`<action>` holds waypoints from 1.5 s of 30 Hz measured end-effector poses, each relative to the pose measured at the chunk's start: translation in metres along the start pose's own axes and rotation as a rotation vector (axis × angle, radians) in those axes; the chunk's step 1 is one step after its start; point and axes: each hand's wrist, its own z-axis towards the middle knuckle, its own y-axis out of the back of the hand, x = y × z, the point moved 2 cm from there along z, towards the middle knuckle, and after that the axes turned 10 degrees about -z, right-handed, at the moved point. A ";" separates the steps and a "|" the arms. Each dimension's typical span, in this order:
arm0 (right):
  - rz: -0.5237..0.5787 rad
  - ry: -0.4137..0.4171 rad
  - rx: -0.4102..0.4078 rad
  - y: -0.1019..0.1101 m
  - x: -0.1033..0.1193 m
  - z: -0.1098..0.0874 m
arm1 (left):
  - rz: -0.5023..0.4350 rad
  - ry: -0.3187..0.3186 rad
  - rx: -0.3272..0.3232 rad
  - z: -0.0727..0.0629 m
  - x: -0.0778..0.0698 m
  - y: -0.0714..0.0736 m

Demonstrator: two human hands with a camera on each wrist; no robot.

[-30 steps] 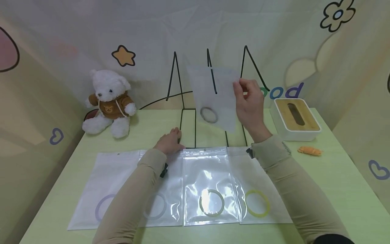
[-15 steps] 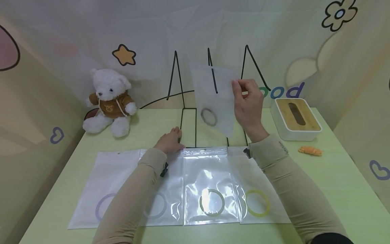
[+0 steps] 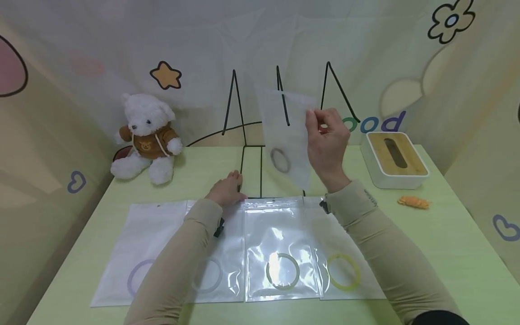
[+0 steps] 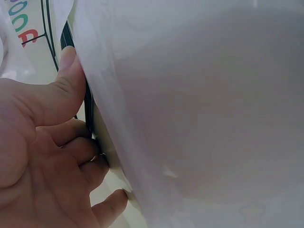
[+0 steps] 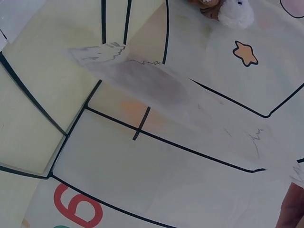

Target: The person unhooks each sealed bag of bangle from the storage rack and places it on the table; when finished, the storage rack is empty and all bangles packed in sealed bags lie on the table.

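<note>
A black wire display rack (image 3: 261, 174) with three upright hooks stands at the back of the table. From its middle hook hangs a translucent white zip bag (image 3: 298, 140) with a dark grey ring (image 3: 272, 159) inside. My right hand (image 3: 328, 149) pinches the bag's right edge between thumb and fingers; only a sliver of it shows in the right wrist view, where the bag (image 5: 142, 80) appears edge-on. My left hand (image 3: 225, 187) holds the rack's front left corner; in the left wrist view its thumb and curled fingers (image 4: 97, 173) meet the dark wire.
Several flat bags lie along the table front: one with a purple ring (image 3: 130, 277), a clear one (image 3: 280, 230), one with a yellow ring (image 3: 357, 273). A white teddy bear (image 3: 148, 144) sits left. A tissue box (image 3: 394, 155) and small orange object (image 3: 413, 201) are right.
My right hand has moved slightly left and down, still pinching the hung bag, whose right edge swings inward and turns more edge-on. The left hand stays put.
</note>
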 end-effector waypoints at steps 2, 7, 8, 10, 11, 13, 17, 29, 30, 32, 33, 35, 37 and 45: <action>0.005 0.034 -0.017 0.001 0.000 -0.001 | 0.007 -0.002 -0.001 0.000 0.000 0.000; 0.022 0.089 -0.046 0.003 -0.001 -0.003 | 0.007 -0.009 -0.002 0.001 0.000 0.000; 0.027 0.093 -0.053 0.003 -0.001 -0.003 | 0.004 -0.010 -0.003 0.001 0.000 0.000; 0.033 0.104 -0.065 0.004 -0.001 -0.003 | 0.002 -0.011 -0.004 0.001 0.001 0.000; 0.037 0.102 -0.072 0.004 -0.001 -0.003 | 0.001 -0.011 -0.005 0.001 0.001 0.000; 0.029 0.105 -0.081 0.005 0.001 -0.004 | 0.002 -0.012 -0.007 0.001 0.001 -0.001; 0.034 0.077 -0.098 0.007 0.004 -0.005 | 0.002 -0.010 -0.012 0.001 0.002 -0.001; 0.048 0.104 -0.129 0.009 0.005 -0.009 | 0.008 -0.003 -0.012 -0.001 0.000 -0.001; 0.049 0.105 -0.130 0.009 0.005 -0.009 | 0.008 -0.004 -0.012 -0.001 0.000 0.000; 0.050 0.109 -0.132 0.010 0.005 -0.009 | 0.014 -0.007 -0.011 0.000 0.000 0.000; 0.043 0.113 -0.131 0.010 0.005 -0.009 | 0.016 -0.008 -0.010 0.000 0.000 0.000; 0.040 0.109 -0.131 0.011 0.004 -0.010 | 0.017 -0.010 -0.009 0.000 0.000 0.000; 0.032 0.112 -0.132 0.011 0.004 -0.010 | 0.015 -0.010 -0.007 0.000 0.000 -0.001; 0.041 0.091 -0.140 0.015 0.006 -0.013 | 0.004 -0.006 -0.004 -0.001 0.000 0.000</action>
